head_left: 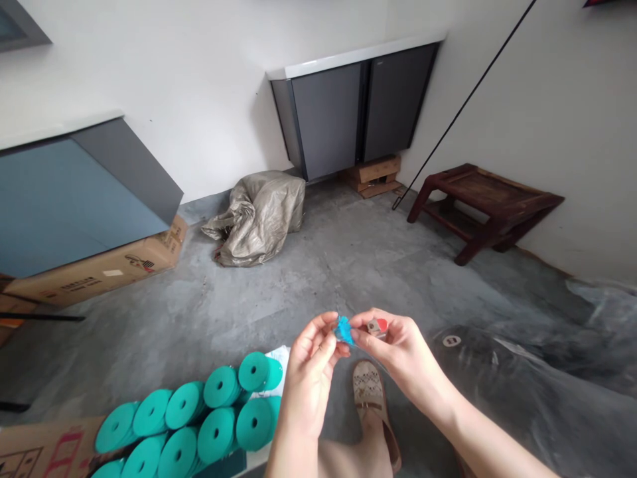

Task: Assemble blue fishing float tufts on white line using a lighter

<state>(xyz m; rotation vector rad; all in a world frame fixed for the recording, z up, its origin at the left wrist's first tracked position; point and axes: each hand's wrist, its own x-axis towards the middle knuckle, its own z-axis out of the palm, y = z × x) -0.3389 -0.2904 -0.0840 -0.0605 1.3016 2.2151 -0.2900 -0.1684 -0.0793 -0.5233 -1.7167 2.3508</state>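
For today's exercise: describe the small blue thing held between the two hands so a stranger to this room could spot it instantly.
Start from the stack of teal discs on the floor, lower left. Just right of them, above a beige shoe, the left hand and right hand meet. Pinched between their fingertips is a small blue tuft, brighter blue than the discs, beside a red-topped piece.

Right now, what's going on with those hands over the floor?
A person holds a small bright blue piece pinched between the left hand and the right hand, raised above a concrete floor. The right hand also grips a small red and tan item; what it is cannot be told. Below left, teal discs lie in rows on cardboard. A sandalled foot shows beneath the hands. Dark plastic sheeting lies to the right.
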